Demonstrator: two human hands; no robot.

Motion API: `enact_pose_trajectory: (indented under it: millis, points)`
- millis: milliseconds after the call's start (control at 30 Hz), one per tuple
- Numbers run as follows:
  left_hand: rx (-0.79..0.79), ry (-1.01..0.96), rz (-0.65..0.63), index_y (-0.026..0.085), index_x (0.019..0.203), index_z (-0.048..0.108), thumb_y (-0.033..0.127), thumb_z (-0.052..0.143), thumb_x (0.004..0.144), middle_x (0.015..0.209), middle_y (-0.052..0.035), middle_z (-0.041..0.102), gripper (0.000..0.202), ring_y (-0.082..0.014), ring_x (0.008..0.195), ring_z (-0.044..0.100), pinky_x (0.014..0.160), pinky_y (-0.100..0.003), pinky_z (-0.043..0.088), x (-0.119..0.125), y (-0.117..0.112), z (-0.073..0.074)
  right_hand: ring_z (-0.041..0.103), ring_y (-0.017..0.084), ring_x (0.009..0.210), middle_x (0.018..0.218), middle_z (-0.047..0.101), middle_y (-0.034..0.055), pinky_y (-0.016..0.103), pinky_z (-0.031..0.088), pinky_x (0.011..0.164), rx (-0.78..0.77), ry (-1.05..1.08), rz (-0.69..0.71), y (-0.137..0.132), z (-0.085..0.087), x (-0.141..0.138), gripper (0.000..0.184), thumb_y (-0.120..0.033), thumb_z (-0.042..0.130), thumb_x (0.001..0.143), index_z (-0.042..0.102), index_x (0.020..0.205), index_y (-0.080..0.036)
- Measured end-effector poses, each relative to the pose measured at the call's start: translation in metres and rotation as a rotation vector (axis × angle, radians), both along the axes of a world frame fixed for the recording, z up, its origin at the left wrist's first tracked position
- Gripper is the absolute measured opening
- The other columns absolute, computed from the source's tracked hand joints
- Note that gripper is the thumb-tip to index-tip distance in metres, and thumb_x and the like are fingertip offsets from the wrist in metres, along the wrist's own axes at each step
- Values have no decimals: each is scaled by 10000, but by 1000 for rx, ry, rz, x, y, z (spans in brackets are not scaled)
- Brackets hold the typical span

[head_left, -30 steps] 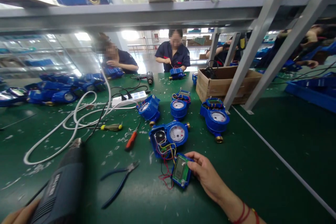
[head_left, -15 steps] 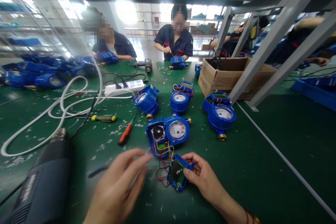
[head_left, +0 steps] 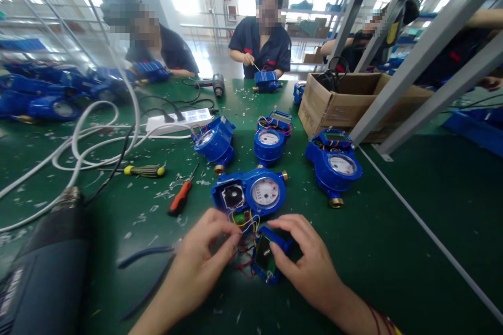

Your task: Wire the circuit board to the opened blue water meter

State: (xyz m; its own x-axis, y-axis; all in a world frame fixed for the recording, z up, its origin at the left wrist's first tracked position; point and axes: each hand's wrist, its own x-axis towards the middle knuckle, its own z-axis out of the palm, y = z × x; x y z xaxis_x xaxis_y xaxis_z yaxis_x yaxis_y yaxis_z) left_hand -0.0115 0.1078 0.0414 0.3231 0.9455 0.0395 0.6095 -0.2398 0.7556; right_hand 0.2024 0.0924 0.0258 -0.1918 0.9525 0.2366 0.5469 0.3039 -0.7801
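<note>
Right in front of me lies an opened blue water meter point(head_left: 265, 192), its dial facing up and its side box uncovered. Thin coloured wires point(head_left: 247, 220) run from that box to a blue meter cover point(head_left: 264, 257) with a circuit board in it. My left hand point(head_left: 212, 251) is closed, thumb and forefinger pinching at the wires; the fingertips partly hide them. My right hand point(head_left: 304, 254) is around the cover's upper right side, thumb on the board's edge and forefinger at its top. Blue-handled pliers point(head_left: 147, 256) lie partly hidden behind my left forearm.
Three more blue meters stand behind, one of them at right point(head_left: 337, 165). Leftward are an orange screwdriver point(head_left: 180, 198), a yellow-tipped screwdriver point(head_left: 144, 170), a heat gun point(head_left: 47, 267) and a power strip point(head_left: 178, 121). A cardboard box point(head_left: 326, 110) stands beside metal struts point(head_left: 393, 57). Co-workers sit opposite.
My left hand has moved right to the wires and its fingers have closed. My right forefinger has spread toward the wires. The pliers show more clearly, and the view has shifted slightly.
</note>
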Motion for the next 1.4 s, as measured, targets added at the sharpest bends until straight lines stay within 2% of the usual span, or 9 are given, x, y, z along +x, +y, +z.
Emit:
enact_pose_trajectory:
  millis: [133, 300, 467, 767, 1033, 1267, 1400]
  points:
    - [-65, -66, 17, 216, 827, 591, 338, 467, 876, 860, -14, 509, 181, -141, 802, 517, 714, -266, 409, 1, 1, -1, 558, 196, 820, 838, 655, 28, 341, 383, 738, 156, -55, 43, 7, 10, -17, 117, -190, 614, 773, 649, 883, -207]
    - [-27, -113, 20, 223, 836, 605, 307, 480, 870, 835, -10, 538, 155, -137, 769, 535, 695, -263, 429, 1, -1, -2, 584, 176, 795, 819, 687, 5, 313, 356, 702, 157, -62, 70, 14, 10, -31, 93, -246, 652, 773, 667, 861, -221]
    - [14, -108, 11, 234, 847, 602, 265, 484, 869, 832, -1, 525, 123, -123, 776, 535, 695, -244, 431, 3, -2, -3, 598, 155, 712, 761, 706, 1, 307, 364, 670, 164, -55, 79, 14, 8, -34, 76, -208, 607, 801, 681, 817, -214]
    - [84, -98, -6, 238, 885, 596, 221, 502, 860, 873, -5, 505, 99, -126, 836, 515, 714, -239, 420, 1, -5, -5, 621, 164, 672, 693, 702, 4, 314, 413, 673, 40, -10, 41, 19, 13, -34, 93, -127, 614, 724, 676, 722, -196]
    - [81, -102, 23, 228, 887, 603, 225, 493, 861, 838, -14, 529, 113, -135, 795, 533, 685, -247, 440, 1, -5, -3, 620, 173, 771, 793, 704, 15, 329, 453, 744, -30, 11, 125, 21, 13, -30, 109, -171, 622, 756, 699, 823, -206]
    - [125, -79, 9, 228, 898, 607, 220, 481, 864, 849, -23, 529, 131, -140, 812, 537, 689, -247, 453, 0, -3, -5, 627, 141, 792, 826, 695, 5, 270, 481, 746, -150, 113, 166, 24, 13, -24, 120, -167, 602, 779, 699, 833, -210]
    - [236, -5, 29, 214, 905, 601, 193, 503, 851, 831, -24, 506, 113, -136, 789, 530, 657, -235, 454, 2, -4, -9, 626, 144, 783, 819, 695, 16, 271, 488, 736, -138, 123, 152, 24, 14, -26, 123, -150, 603, 764, 699, 828, -194]
